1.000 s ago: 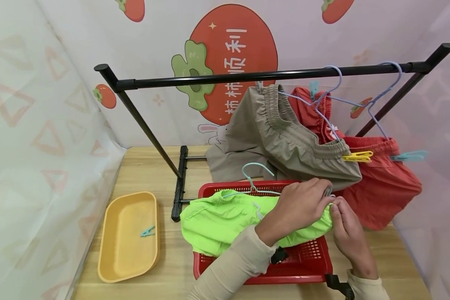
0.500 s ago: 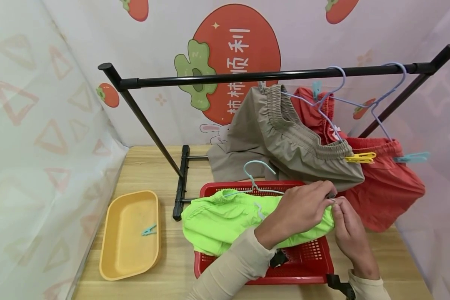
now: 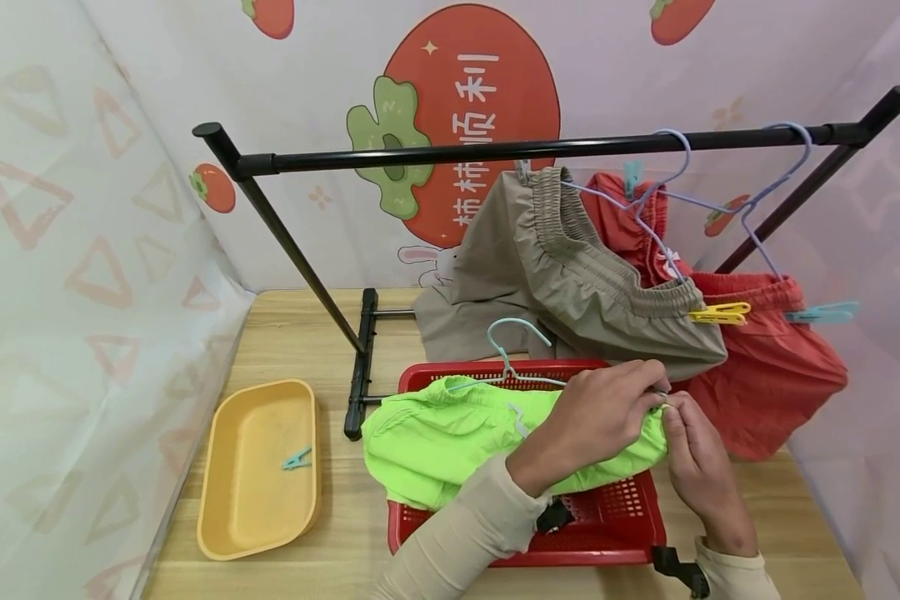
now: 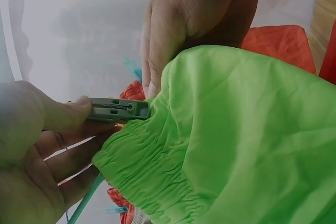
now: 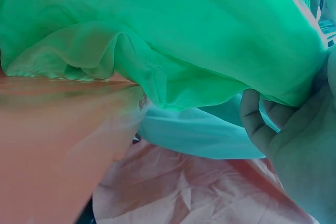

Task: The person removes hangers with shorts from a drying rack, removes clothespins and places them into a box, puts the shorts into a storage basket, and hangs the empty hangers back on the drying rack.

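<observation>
Neon-green shorts point(image 3: 450, 442) lie over the red basket point(image 3: 592, 552), with a mint-green hanger point(image 3: 504, 354) at their waistband. My left hand point(image 3: 596, 417) pinches a grey-green clothespin point(image 4: 118, 109) between thumb and fingers. The clothespin's nose meets the edge of the gathered waistband point(image 4: 152, 166); whether it bites on the cloth is hard to tell. Opposite it, my right hand point(image 3: 701, 467) pinches the same corner of the shorts, its fingertips partly hidden by the fabric. In the right wrist view, the right hand's fingers point(image 5: 257, 121) curl at the cloth's underside.
Behind the basket stands a black clothes rack point(image 3: 450, 156). Khaki shorts point(image 3: 592, 275) and red shorts point(image 3: 772, 375) hang there on purple hangers, held by clothespins. A yellow tray point(image 3: 251, 475) with one teal clothespin point(image 3: 297, 459) sits on the table at left.
Both hands keep their places at the waistband corner. The fingers shift slightly around the clothespin, and a bit more green cloth shows between the hands.
</observation>
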`<control>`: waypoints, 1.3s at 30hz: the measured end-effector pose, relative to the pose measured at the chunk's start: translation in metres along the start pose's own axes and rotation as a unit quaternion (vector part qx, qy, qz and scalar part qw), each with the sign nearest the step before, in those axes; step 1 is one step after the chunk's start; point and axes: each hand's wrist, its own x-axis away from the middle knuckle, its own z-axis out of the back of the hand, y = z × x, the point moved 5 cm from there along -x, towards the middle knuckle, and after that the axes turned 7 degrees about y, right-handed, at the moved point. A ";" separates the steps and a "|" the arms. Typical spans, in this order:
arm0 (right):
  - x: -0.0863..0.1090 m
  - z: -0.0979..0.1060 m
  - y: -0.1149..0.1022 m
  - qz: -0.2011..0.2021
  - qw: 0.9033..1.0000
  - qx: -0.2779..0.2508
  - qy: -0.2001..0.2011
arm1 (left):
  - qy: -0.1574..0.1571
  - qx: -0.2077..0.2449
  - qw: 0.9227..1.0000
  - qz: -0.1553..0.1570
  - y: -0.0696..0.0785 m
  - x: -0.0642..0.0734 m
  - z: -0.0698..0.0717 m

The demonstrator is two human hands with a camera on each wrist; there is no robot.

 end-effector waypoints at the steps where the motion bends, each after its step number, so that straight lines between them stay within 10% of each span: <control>1: 0.000 0.000 0.000 -0.001 1.000 0.000 -0.001 | 0.004 0.004 1.000 -0.001 0.000 0.000 0.001; 15: 0.001 0.004 0.004 -0.015 1.000 -0.008 0.001 | 0.035 0.068 0.997 -0.020 0.013 0.033 0.031; 25: 0.003 0.006 0.004 -0.022 0.999 -0.019 0.012 | 0.182 0.163 0.966 -0.081 -0.019 0.091 0.078; 31: 0.003 0.005 0.006 -0.036 0.999 -0.021 0.012 | 0.283 0.200 0.938 -0.005 -0.064 0.150 0.123; 39: 0.001 0.005 0.007 -0.034 0.999 -0.019 0.018 | 0.413 0.049 0.889 0.193 -0.131 0.258 0.181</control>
